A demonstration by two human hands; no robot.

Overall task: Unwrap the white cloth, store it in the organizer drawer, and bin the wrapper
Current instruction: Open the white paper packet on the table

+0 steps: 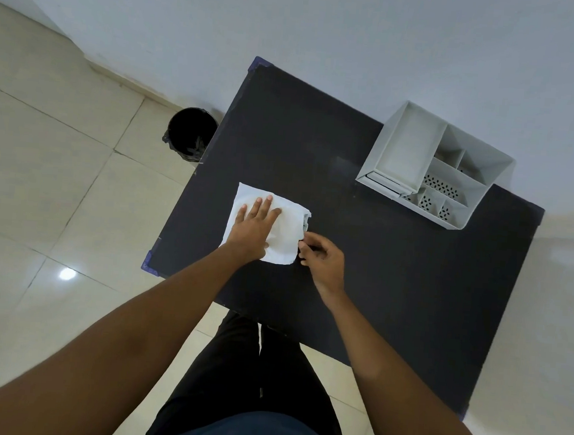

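Dark trousers (259, 380) are seen nearest, below a black table (394, 277). On its left part the white wrapped cloth (286, 232) is pressed flat by the left hand (252, 228), fingers spread, nothing grasped. At the packet's right edge the wrapper is pinched between thumb and fingertips of the right hand (320, 254) (no print can be read). A white organizer (433, 167) stands at the far right, a black bin (191, 132) on the floor.
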